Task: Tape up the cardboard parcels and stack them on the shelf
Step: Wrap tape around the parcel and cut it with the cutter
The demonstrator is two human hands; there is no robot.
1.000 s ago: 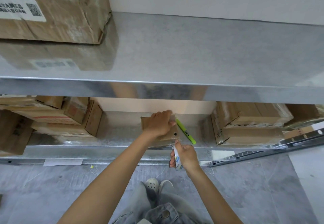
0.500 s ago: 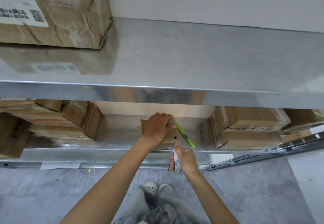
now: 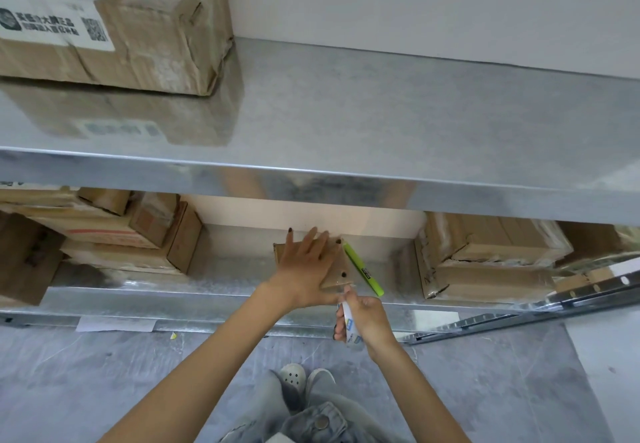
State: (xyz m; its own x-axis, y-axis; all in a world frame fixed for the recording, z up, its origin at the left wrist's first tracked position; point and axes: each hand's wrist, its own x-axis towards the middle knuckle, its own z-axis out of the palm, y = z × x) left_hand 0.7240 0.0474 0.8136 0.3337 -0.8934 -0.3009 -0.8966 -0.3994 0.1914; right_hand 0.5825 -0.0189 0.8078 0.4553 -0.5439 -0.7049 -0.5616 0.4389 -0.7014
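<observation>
The small cardboard parcel (image 3: pixel 338 271) sits on the lower shelf (image 3: pixel 225 292) beside a green highlighter (image 3: pixel 364 269). The left hand (image 3: pixel 306 266), curled a moment ago, now presses flat on it, fingers spread, likely smoothing tape down, while the right hand (image 3: pixel 365 318) grips the tape roll (image 3: pixel 349 326).

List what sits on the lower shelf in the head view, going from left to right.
Left stack of cardboard boxes → small cardboard parcel → green marker → right stack of taped boxes.
</observation>
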